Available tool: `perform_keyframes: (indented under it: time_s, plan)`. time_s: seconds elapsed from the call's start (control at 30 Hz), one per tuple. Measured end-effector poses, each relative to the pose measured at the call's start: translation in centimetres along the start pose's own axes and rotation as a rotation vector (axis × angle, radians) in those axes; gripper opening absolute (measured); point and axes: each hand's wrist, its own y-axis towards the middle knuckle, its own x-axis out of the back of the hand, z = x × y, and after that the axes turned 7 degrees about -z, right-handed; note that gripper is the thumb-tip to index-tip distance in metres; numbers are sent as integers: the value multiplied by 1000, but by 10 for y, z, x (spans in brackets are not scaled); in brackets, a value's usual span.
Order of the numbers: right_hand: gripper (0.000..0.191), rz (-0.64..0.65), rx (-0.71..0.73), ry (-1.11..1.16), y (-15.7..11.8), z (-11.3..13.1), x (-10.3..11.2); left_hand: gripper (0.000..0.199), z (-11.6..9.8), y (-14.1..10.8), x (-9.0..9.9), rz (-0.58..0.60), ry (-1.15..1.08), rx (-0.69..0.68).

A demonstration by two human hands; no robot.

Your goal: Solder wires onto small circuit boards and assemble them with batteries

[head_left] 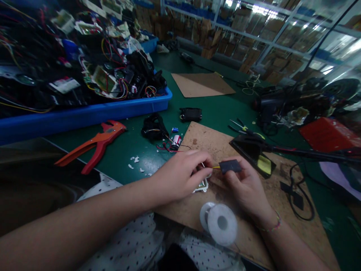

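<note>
My left hand [183, 177] is pinching a soft-looking wire [216, 167], my right hand [251, 190] gripping a light-looking slab [229, 166] by its edge.

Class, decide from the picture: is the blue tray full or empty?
The blue tray is full: black parts and circuit boards heap above its rim.

Metal shelving [239, 27] behind, cardboard boxes [210, 37] stacked; green table [158, 162]; bright lights (blurry) overhead.

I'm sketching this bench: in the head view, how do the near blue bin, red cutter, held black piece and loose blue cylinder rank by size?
1. Near blue bin
2. Red cutter
3. Held black piece
4. Loose blue cylinder
</note>
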Motion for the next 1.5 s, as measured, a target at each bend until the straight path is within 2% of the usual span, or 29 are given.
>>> perform_keyframes:
  time_s: [0.07,0.17,0.3,0.4,0.57,0.67,0.77,0.93,1.07,1.2,1.33,1.5]
  plan:
    - [29,3,-5,-3,0,0,-1,8,1,1,1,-13,53,-40]
    - [31,29,-35,5,-1,1,-4,1,2,1,-4,-50,2,-5]
    - [32,94,-91,27,-2,-1,-5,22,3,-3,-10,-62,-103,57]
    - [31,93,-78,25,-2,-2,-4,30,5,-3,-11,-70,-66,70]
    - [31,86,-51,15,-2,1,-3,27,8,2,-9,-70,140,22]
    - [30,65,-43,15,-3,3,-4,25,7,2,-11,-90,125,55]
    - [27,104,-44,-1,-3,5,-6,24,5,-1,-16,-107,85,62]
    - [25,167,-48,-56,-4,3,-4,30,2,-6,-16,-45,89,56]
    - [26,139,64,-312,-3,-1,-3,28,-3,-3,-9,-67,203,-38]
    - [17,137,222,-534,-1,-1,-8,18,-10,2,-10,-105,240,-86]
    - [17,141,253,-586,0,2,-14,20,-11,3,-18,-124,363,-55]
    - [18,200,305,-607,1,3,-10,23,-11,-3,-22,-132,278,-66]
